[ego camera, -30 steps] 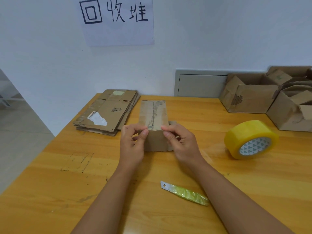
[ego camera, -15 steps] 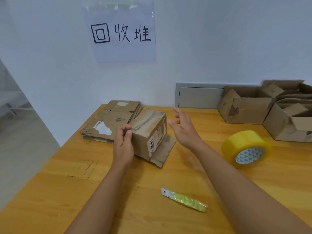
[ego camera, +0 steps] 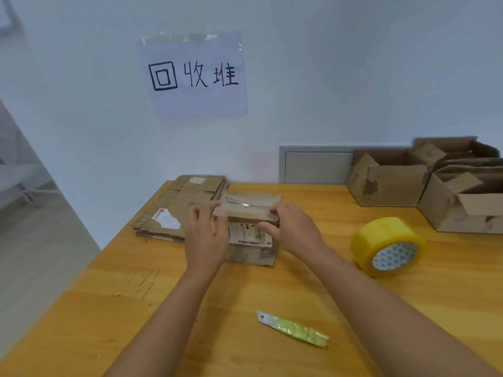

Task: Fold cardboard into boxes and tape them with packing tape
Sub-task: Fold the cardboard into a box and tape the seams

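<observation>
Squarely between both hands [ego camera: 206,235] [ego camera: 292,229], small cardboard box [ego camera: 249,229].

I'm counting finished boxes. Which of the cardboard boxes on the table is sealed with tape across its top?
The small box held between the left hand and right hand; clear tape covers its top. The two boxes at the back right stand open.

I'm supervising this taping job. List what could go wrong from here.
1. Both hands, left hand and right hand, grip the small box by its ends; squeezing could crease the taped top.
2. The cutter lies near the forearms; an arm might brush its blade.
</observation>
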A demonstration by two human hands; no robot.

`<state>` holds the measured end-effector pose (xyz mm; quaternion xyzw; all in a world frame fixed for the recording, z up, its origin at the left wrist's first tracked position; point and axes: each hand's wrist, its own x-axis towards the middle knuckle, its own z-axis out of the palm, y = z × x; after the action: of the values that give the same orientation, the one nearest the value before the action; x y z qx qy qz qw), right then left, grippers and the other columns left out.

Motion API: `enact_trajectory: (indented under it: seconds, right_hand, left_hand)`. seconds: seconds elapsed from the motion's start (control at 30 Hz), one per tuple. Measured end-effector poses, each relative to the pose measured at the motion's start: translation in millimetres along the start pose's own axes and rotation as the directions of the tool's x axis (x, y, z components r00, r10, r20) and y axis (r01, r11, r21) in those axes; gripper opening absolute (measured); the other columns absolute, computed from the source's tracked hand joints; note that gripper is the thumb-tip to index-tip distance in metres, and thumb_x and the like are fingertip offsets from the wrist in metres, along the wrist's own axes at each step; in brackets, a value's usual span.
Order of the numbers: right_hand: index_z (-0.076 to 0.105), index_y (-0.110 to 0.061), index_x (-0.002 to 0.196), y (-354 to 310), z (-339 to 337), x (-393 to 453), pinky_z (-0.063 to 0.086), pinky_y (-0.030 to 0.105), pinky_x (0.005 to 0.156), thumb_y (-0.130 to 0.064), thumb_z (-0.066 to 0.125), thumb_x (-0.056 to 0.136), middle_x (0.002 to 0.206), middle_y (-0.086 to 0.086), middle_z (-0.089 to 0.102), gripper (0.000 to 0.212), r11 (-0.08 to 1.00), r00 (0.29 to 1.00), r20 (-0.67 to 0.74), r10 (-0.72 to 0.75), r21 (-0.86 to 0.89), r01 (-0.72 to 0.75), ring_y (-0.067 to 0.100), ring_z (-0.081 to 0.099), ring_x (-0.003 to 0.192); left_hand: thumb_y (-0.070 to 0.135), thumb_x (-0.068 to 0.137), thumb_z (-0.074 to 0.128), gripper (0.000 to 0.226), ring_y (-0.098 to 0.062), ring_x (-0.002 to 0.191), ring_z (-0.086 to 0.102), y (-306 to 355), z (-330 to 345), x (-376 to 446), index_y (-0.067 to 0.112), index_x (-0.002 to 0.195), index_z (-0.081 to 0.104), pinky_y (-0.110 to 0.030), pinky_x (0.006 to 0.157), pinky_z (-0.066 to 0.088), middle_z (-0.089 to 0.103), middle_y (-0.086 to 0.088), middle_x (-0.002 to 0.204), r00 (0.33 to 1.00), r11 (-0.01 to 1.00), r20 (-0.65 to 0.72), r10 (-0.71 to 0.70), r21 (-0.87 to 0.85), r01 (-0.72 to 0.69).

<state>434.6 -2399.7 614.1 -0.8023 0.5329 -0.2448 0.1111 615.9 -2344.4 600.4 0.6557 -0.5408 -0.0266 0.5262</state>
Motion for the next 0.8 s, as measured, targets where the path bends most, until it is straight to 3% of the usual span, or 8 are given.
enact_trajectory:
  seconds: [0.1,0.23,0.33,0.4,0.57,0.73,0.8]
  right_hand:
    - [0.058,-0.018,0.112,-8,1,-10,0.049,0.036,0.08,-0.051,0.054,0.095,0.105,-0.003,0.057,0.038,0.998,0.998,-0.037,-0.054,0.007,0.054,0.019,0.055,0.095]
    - [0.061,-0.022,0.128,2,-7,-20,0.042,0.033,0.093,-0.032,0.053,0.093,0.106,-0.002,0.044,0.037,0.98,0.989,0.068,-0.13,0.162,0.117,0.018,0.042,0.11]
    - [0.052,-0.025,0.141,22,-15,-19,0.036,0.035,0.107,-0.026,0.051,0.097,0.127,0.001,0.039,0.044,0.991,0.998,-0.003,-0.056,0.121,0.056,0.018,0.034,0.122]
    - [0.05,-0.026,0.143,29,-17,-19,0.037,0.034,0.107,-0.029,0.051,0.101,0.141,-0.001,0.038,0.042,0.99,0.999,0.02,-0.029,0.139,0.026,0.018,0.037,0.13]
    - [0.066,-0.017,0.12,26,-10,-25,0.047,0.034,0.087,-0.026,0.053,0.101,0.108,-0.002,0.061,0.025,0.979,0.99,-0.076,-0.119,0.157,0.13,0.016,0.058,0.1]
    - [0.071,-0.014,0.106,24,-4,-29,0.045,0.031,0.078,-0.022,0.056,0.1,0.093,-0.007,0.058,0.018,0.964,0.982,-0.147,-0.12,0.22,0.15,0.012,0.055,0.087]
    - [0.071,-0.013,0.105,24,-4,-28,0.045,0.031,0.079,-0.02,0.056,0.1,0.092,-0.007,0.058,0.018,0.96,0.984,-0.15,-0.098,0.248,0.134,0.012,0.054,0.086]
  left_hand:
    - [0.041,0.099,0.05,0.03,-0.01,0.11,0.043,7,15,-6,0.027,0.122,0.064,-0.024,0.085,0.043,0.043,0.005,0.117,0.976,0.989,0.186,0.113,0.074,-0.128]
    - [0.063,0.091,0.049,0.045,-0.007,0.118,0.039,8,25,-6,0.032,0.12,0.064,-0.03,0.094,0.043,0.041,0.006,0.127,0.938,0.982,0.334,0.095,0.124,-0.144]
    - [0.057,0.092,0.056,0.043,-0.009,0.124,0.039,7,24,-1,0.029,0.123,0.062,-0.027,0.095,0.04,0.039,0.004,0.134,0.924,0.977,0.364,0.113,0.128,-0.17]
    - [0.05,0.094,0.056,0.038,-0.01,0.129,0.039,6,21,2,0.028,0.125,0.061,-0.026,0.096,0.037,0.039,0.004,0.141,0.9,0.985,0.423,0.109,0.075,-0.154]
    - [0.035,0.102,0.051,0.037,-0.004,0.142,0.027,5,15,4,0.027,0.138,0.053,-0.034,0.116,0.029,0.03,0.013,0.157,0.838,0.997,0.54,0.074,-0.053,-0.054]
    - [0.025,0.107,0.04,0.037,0.004,0.143,0.023,-1,17,0,0.021,0.141,0.052,-0.023,0.118,0.019,0.03,0.014,0.158,0.845,0.978,0.533,0.038,-0.195,0.078]
    - [0.027,0.107,0.038,0.037,0.003,0.143,0.023,-2,20,-1,0.02,0.141,0.052,-0.021,0.117,0.019,0.03,0.013,0.158,0.849,0.981,0.526,0.042,-0.184,0.066]
